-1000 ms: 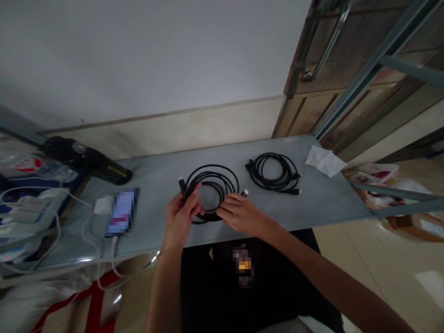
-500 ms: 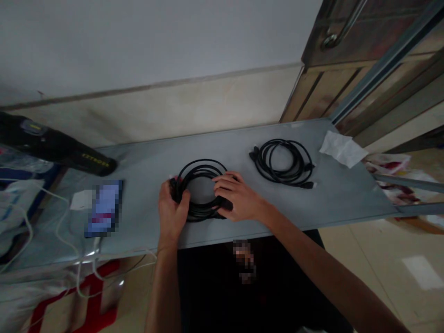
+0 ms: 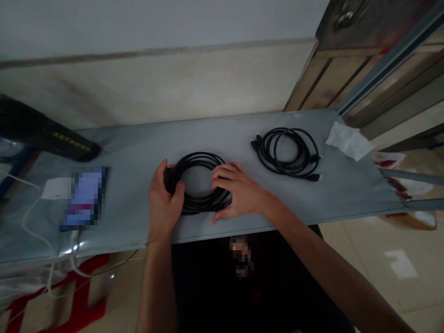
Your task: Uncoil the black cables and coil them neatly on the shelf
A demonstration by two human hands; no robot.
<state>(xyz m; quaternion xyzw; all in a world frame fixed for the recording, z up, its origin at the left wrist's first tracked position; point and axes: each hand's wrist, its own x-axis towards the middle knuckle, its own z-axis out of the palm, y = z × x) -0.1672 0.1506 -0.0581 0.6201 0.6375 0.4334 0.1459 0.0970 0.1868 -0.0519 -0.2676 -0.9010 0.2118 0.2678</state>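
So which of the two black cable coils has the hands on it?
The coil nearer the phone, with the left hand and right hand at its sides; the other coil, by the white tissue, is untouched.

Black cables (image 3: 197, 204) on a grey tabletop (image 3: 222, 134) — yellow lettering on the black cylinder (image 3: 62, 137).

We face a pale wall (image 3: 156, 23), plain grey above and cream tile (image 3: 208, 83) below, with a darker strip (image 3: 138, 54) between. To our right stands a brown wooden door (image 3: 336, 78) with a metal handle (image 3: 347, 18), beside a grey metal frame (image 3: 388, 60). A grey-covered table (image 3: 222, 134) runs along the wall; glossy beige floor tiles (image 3: 364, 240) catch a bright patch of light (image 3: 401, 263) in the otherwise dim room.
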